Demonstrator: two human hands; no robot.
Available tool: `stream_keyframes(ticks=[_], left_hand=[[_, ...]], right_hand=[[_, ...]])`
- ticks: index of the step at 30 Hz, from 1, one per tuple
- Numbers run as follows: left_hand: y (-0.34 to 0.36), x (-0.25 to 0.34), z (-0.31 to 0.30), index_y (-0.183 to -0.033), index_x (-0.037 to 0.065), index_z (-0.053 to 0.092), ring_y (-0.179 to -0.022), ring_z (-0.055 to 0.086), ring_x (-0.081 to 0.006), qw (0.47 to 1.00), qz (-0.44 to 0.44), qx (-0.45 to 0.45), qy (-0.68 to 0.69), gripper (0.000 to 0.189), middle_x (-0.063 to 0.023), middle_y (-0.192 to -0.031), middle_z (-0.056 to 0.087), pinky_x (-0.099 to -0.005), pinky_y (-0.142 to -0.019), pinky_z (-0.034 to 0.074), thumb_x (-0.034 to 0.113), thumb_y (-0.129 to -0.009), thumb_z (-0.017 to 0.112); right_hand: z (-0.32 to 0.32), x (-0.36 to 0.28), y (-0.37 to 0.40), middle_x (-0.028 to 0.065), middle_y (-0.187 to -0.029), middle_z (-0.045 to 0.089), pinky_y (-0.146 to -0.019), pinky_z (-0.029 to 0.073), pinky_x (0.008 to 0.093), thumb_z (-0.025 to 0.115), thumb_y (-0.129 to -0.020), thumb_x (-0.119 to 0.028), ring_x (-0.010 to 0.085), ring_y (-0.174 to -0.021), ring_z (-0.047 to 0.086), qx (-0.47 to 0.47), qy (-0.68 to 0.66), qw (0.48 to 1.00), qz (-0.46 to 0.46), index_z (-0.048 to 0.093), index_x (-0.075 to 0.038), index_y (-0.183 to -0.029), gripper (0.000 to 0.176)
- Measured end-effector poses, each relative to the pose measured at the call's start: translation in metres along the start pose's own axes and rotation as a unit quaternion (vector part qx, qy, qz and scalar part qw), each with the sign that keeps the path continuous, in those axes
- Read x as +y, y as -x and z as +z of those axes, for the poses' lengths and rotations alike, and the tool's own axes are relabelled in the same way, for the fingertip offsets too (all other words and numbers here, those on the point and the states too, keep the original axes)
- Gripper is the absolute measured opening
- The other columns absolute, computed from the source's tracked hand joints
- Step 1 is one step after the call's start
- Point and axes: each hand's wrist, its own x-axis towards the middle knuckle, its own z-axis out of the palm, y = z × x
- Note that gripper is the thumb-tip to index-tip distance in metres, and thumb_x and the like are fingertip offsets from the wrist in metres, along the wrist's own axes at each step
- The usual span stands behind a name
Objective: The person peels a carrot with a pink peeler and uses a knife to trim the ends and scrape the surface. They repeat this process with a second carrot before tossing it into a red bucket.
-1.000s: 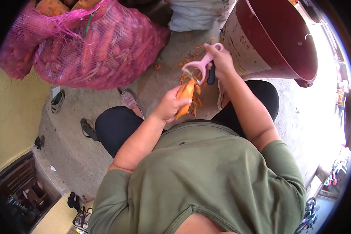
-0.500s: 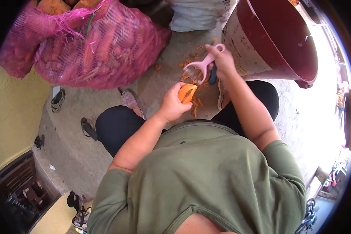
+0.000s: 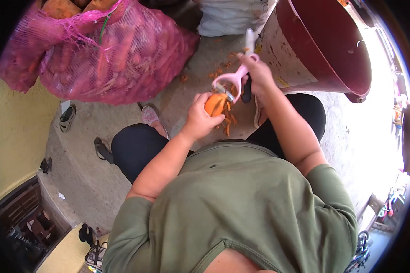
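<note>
My left hand is closed around a peeled orange carrot, which shows a dark mark on its side. The fingers of my right hand wrap a pink Y-shaped peeler, with its metal blade right at the top of the carrot. Below the right hand's fingers shows a dark blue handle-like piece. A pale flat strip sticks up beyond the same hand. Orange peelings lie scattered on the floor beneath both hands.
A pink mesh sack full of orange-brown roots stands at the front left. Ahead is a white sack. A large dark red tub leans at the front right. Sandals lie on the concrete floor to the left.
The peeler has come down and left onto the carrot, which has shifted slightly left. The pale strip now shows beyond my right hand.
</note>
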Motion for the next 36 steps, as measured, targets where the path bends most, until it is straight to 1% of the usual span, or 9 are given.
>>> stream_keyframes(ticks=[2, 4, 7, 14, 18, 23, 27, 32, 36], left_hand=[[-0.002, 0.001, -0.003, -0.108, 0.005, 0.044, -0.083, 0.054, -0.022, 0.975, -0.114, -0.027, 0.19, 0.04, -0.0107, -0.096, 0.051, -0.03, -0.077, 0.043, 0.013, -0.073, 0.061], [0.0, 0.012, -0.009, -0.111, 0.006, 0.042, -0.082, 0.056, -0.0223, 0.888, -0.251, -0.057, 0.382, 0.036, -0.0112, -0.097, 0.052, -0.0318, -0.076, 0.045, 0.02, -0.081, 0.054], [-0.004, 0.016, -0.01, -0.114, 0.006, 0.04, -0.081, 0.057, -0.0238, 0.813, -0.23, -0.09, 0.527, 0.037, -0.0126, -0.095, 0.054, -0.0355, -0.07, 0.049, 0.03, -0.086, 0.042], [-0.004, 0.004, -0.005, -0.109, 0.006, 0.044, -0.075, 0.057, -0.023, 0.812, -0.245, -0.075, 0.524, 0.039, -0.0121, -0.088, 0.055, -0.0338, -0.059, 0.048, 0.037, -0.087, 0.037], [0.003, 0.001, -0.003, -0.105, 0.006, 0.046, -0.068, 0.054, -0.0188, 0.826, -0.286, -0.078, 0.479, 0.043, -0.0106, -0.083, 0.055, -0.0317, -0.052, 0.046, 0.043, -0.086, 0.036], [-0.002, 0.003, -0.005, -0.104, 0.007, 0.047, -0.068, 0.054, -0.0179, 0.856, -0.253, -0.063, 0.446, 0.046, -0.0098, -0.08, 0.054, -0.031, -0.052, 0.046, 0.047, -0.085, 0.036], [-0.001, 0.001, -0.009, -0.107, 0.006, 0.046, -0.07, 0.055, -0.0167, 0.87, -0.232, -0.09, 0.425, 0.047, -0.009, -0.083, 0.054, -0.0293, -0.054, 0.047, 0.045, -0.083, 0.042], [0.002, 0.021, -0.01, -0.108, 0.005, 0.046, -0.068, 0.056, -0.0149, 0.88, -0.151, -0.045, 0.448, 0.04, -0.0056, -0.088, 0.052, -0.0266, -0.054, 0.048, 0.03, -0.078, 0.058], [0.001, 0.022, -0.012, -0.111, 0.006, 0.044, -0.07, 0.056, -0.0152, 0.877, -0.102, -0.1, 0.46, 0.043, -0.005, -0.091, 0.05, -0.0262, -0.056, 0.048, 0.024, -0.076, 0.061]], right_hand=[[-0.011, -0.01, -0.014, 0.0029, -0.051, 0.046, -0.033, 0.032, 0.0245, 0.063, -0.073, -0.017, 0.0112, -0.036, 0.041, 0.044, -0.044, 0.997, -0.046, 0.046, -0.005, -0.073, 0.02], [-0.009, -0.015, -0.01, 0.0016, -0.053, 0.045, -0.032, 0.031, 0.0226, 0.063, -0.074, -0.018, 0.0098, -0.036, 0.039, 0.033, -0.078, 0.996, -0.017, 0.045, -0.008, -0.071, 0.021], [0.003, -0.009, 0.009, -0.0004, -0.052, 0.043, -0.031, 0.029, 0.0204, 0.063, -0.075, -0.022, 0.0082, -0.034, 0.035, 0.007, -0.077, 0.997, 0.021, 0.045, -0.009, -0.069, 0.022], [0.032, 0.006, 0.05, 0.0029, -0.052, 0.047, -0.031, 0.033, 0.0217, 0.064, -0.072, -0.019, 0.0104, -0.035, 0.042, -0.147, 0.073, 0.986, -0.02, 0.048, -0.005, -0.072, 0.021], [0.002, -0.012, -0.003, 0.003, -0.053, 0.048, -0.032, 0.034, 0.0224, 0.063, -0.072, -0.017, 0.0107, -0.036, 0.044, 0.024, -0.019, 0.997, -0.076, 0.048, -0.004, -0.072, 0.021], [0.025, 0.008, 0.033, 0.0048, -0.054, 0.048, -0.032, 0.032, 0.0226, 0.063, -0.073, -0.016, 0.0118, -0.036, 0.042, -0.099, 0.036, 0.994, -0.002, 0.046, -0.004, -0.072, 0.021], [-0.007, -0.001, -0.014, 0.0037, -0.052, 0.045, -0.032, 0.033, 0.0245, 0.063, -0.073, -0.017, 0.0111, -0.038, 0.042, 0.062, 0.01, 0.994, -0.092, 0.044, -0.005, -0.069, 0.023], [0.011, 0.009, 0.014, 0.0046, -0.053, 0.047, -0.033, 0.034, 0.0243, 0.063, -0.074, -0.022, 0.0117, -0.037, 0.042, 0.028, -0.031, 0.999, -0.004, 0.046, -0.004, -0.071, 0.025], [0.015, 0.023, 0.02, 0.0043, -0.054, 0.048, -0.034, 0.035, 0.0237, 0.064, -0.074, -0.028, 0.0112, -0.038, 0.043, -0.012, -0.043, 0.999, 0.007, 0.047, -0.005, -0.072, 0.029]])
